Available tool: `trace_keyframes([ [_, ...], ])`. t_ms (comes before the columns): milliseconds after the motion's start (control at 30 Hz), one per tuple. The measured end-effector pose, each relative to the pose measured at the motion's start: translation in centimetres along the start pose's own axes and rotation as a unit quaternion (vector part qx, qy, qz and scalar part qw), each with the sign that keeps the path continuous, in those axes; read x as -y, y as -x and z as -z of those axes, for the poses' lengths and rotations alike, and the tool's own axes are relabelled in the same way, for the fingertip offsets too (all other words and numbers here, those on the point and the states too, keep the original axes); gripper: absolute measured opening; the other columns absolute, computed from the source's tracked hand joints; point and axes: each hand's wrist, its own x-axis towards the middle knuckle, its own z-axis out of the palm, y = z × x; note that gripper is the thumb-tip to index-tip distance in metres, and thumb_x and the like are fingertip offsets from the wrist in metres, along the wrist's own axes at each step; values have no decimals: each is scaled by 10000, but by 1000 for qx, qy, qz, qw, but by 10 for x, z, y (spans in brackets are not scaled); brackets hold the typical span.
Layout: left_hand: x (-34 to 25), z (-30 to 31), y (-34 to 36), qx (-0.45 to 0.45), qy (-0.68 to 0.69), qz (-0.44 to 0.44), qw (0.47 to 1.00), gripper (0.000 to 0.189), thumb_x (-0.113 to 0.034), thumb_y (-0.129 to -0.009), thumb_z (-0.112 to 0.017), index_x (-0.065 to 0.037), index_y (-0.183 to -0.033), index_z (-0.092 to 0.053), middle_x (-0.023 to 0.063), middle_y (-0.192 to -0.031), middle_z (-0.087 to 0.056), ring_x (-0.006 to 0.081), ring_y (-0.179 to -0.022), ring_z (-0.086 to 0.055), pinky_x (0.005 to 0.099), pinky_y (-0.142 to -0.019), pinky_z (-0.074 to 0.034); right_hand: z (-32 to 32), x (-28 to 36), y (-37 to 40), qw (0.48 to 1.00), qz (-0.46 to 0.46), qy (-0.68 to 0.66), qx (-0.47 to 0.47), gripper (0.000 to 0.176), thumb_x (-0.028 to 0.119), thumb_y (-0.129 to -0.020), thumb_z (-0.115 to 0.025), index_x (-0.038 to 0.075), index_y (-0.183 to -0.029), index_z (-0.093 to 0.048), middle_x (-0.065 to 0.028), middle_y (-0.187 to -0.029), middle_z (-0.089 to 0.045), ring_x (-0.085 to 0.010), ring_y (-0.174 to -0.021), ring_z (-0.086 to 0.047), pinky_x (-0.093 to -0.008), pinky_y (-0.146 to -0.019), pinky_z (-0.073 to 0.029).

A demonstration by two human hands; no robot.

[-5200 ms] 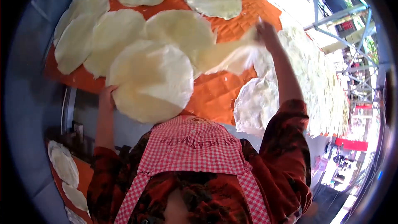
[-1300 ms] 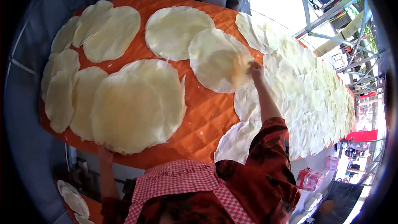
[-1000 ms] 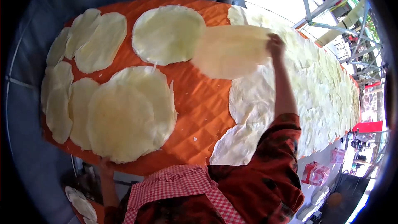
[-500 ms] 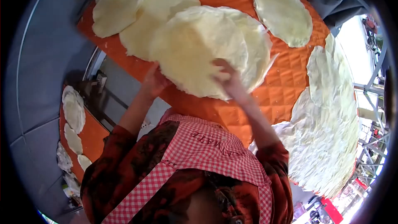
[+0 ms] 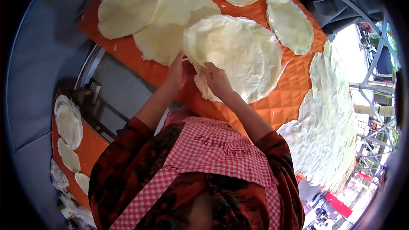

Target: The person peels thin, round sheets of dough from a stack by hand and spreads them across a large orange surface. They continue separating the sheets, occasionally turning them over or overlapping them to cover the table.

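Note:
A round, pale, thin dough sheet (image 5: 238, 55) lies on top of a stack at the near edge of the orange quilted cloth (image 5: 294, 85). My right hand (image 5: 218, 81) is closed on its near left edge, fingers pinched together, and the edge folds up a little there. Just to the left, my left hand (image 5: 177, 71) grips the same sheet's left edge between thumb and fingers; its fingertips are partly hidden. Under the lifted edge, ragged rims of lower sheets show. Another dough sheet (image 5: 170, 25) lies flat behind my left hand.
More dough sheets (image 5: 128, 10) overlap at the far left, and a smaller oval one (image 5: 290, 24) lies at the far right. A broad layered pile of sheets (image 5: 328, 132) covers the right side. A second orange surface (image 5: 91, 145) with several sheets stands at lower left.
My right hand has moved left from the middle of the top sheet to its edge. The sheet's left part is drawn back to the right, and both hands are now close together.

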Motion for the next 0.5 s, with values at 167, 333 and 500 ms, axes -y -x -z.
trace_keyframes([
  [167, 8, 45, -42, 37, -308, -106, 945, 291, -287, -892, -439, -48, -913, -604, 75, -918, -622, 188, -877, -589, 364, -777, -489, -12, -1, -2, 976, -140, -163, 15, 205, 111, -817, -542, -12, -974, -591, -199, -775, -630, -303, -698, -615, -359, -655, -491],
  [333, -16, 46, -63, 0, -428, -120, 896, 105, -121, -812, -548, -29, -818, -598, 44, -739, -595, 151, -639, -577, 299, -566, -466, 43, -32, -22, 988, -25, -67, -139, 138, 71, -773, -584, -9, -878, -625, -117, -763, -646, -210, -713, -630, -357, -652, -496],
  [500, -39, 62, -84, -33, -268, -28, 962, 28, -51, -786, -561, -27, -797, -552, 42, -732, -573, 159, -671, -566, 282, -604, -463, 224, -71, 21, 927, -79, -289, -226, 265, 186, -846, -537, -20, -1002, -599, -109, -807, -662, -177, -661, -622, -296, -591, -490],
])
